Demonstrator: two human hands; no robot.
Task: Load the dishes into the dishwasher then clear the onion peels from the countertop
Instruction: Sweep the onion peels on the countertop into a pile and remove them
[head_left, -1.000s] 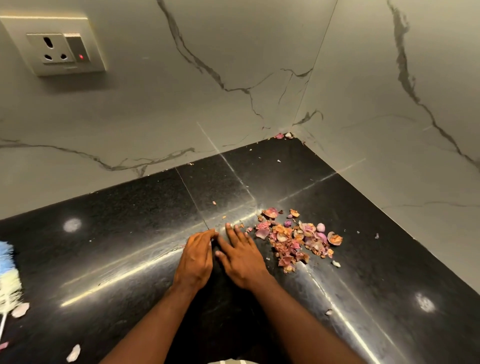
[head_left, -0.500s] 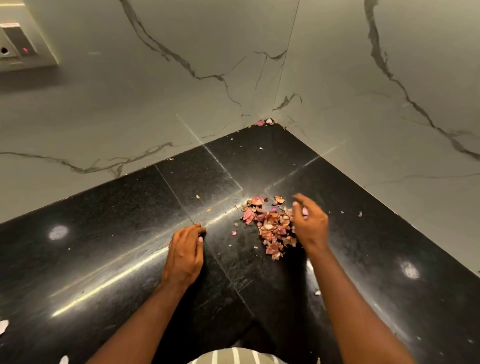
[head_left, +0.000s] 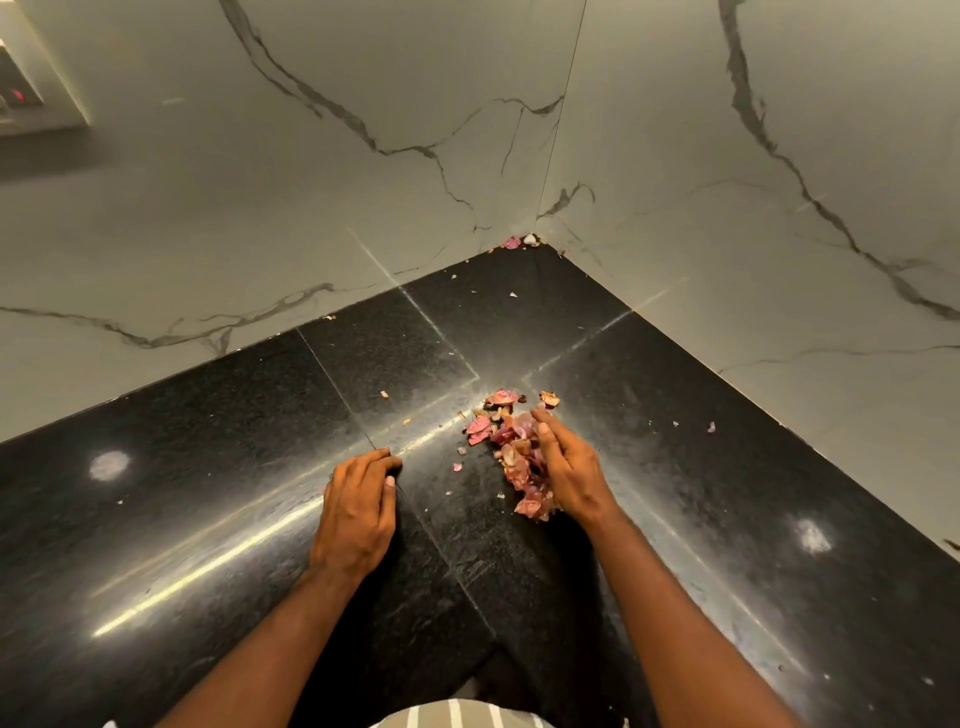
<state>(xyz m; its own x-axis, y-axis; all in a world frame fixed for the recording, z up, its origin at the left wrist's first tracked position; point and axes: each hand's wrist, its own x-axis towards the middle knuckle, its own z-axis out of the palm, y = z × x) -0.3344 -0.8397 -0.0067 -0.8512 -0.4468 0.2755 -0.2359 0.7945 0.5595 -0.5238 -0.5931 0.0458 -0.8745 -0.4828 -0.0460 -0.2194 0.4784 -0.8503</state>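
Fingers (head_left: 545, 434) of right hand (head_left: 569, 470) curl loosely, raking onion peels (head_left: 511, 457) w/ its edge; left hand (head_left: 358, 506) flat on tabletop (head_left: 208, 493). Sweep low toward it (strays in corner!).

Pink-brown onion peels (head_left: 511, 452) heaped on black countertop (head_left: 208, 493) (near corner).

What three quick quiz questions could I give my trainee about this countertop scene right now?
1. True or false: the right hand touches the heap of pink-purple onion peels.
2. Which lies flat on the glossy black stone countertop, away from the heap? A) left hand B) right hand
3. Where do a few stray peel bits sit, far from the hands?

Key: 1 true. 2 A. 3 In the back corner where the two white marble-veined walls meet.
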